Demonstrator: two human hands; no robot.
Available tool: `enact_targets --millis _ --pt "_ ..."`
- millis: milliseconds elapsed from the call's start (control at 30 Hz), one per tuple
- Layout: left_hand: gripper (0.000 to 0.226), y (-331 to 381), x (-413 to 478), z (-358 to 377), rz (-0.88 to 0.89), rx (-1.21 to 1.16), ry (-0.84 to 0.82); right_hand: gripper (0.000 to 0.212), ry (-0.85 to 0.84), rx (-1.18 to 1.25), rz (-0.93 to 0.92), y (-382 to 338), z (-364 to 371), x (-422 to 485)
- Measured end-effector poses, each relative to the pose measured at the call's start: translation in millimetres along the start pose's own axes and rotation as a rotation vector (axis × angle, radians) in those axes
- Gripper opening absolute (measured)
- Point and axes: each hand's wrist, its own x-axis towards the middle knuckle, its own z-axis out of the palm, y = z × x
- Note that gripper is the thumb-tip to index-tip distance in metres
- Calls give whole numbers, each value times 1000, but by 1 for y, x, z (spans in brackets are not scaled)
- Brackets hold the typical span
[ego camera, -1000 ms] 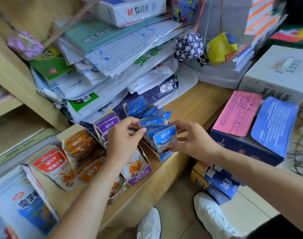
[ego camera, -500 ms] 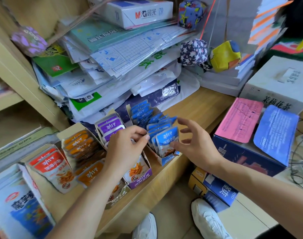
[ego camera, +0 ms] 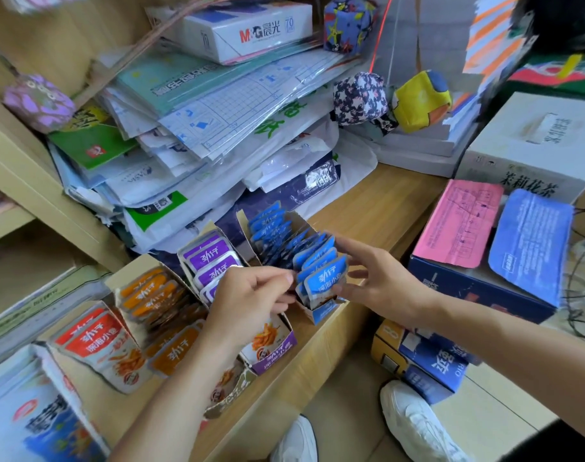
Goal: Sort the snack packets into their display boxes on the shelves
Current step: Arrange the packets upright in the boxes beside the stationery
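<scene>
A wooden shelf [ego camera: 384, 208] runs across the view. A slumped pile of papers [ego camera: 197, 135] fills it from ten to twelve o'clock. At two o'clock sits a white carton [ego camera: 544, 151]. Below it, at three o'clock, a dark blue carton [ego camera: 457, 288] carries a pink sheet [ego camera: 457, 225] and a blue sheet [ego camera: 531, 241] side by side.

Along the shelf's front edge, from seven o'clock towards the centre, stand red packets [ego camera: 94, 341], orange packets [ego camera: 147, 291], a purple box [ego camera: 274, 350] with purple packets [ego camera: 214, 258], and a blue box [ego camera: 322, 311] at the centre.

The blue packets [ego camera: 322, 278] stand upright in a row inside the blue box. The left hand [ego camera: 247, 305] is at their nine o'clock side with its fingers curled and thumb and forefinger at the front packet's edge. Whether it pinches that packet cannot be told. The right hand [ego camera: 384, 285] is at their three o'clock side, fingers spread, fingertips against the row.
</scene>
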Motion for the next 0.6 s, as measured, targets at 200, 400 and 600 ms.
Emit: enact_targets --millis 200,400,600 --pt "44 5 -11 6 252 90 13 98 -52 24 -5 1 1 -5" --pt "20 -6 -13 25 271 189 60 107 -59 -90 -23 0 1 -12" --pt "7 -3 2 -4 310 227 124 77 70 -355 -256 2 2 -14"
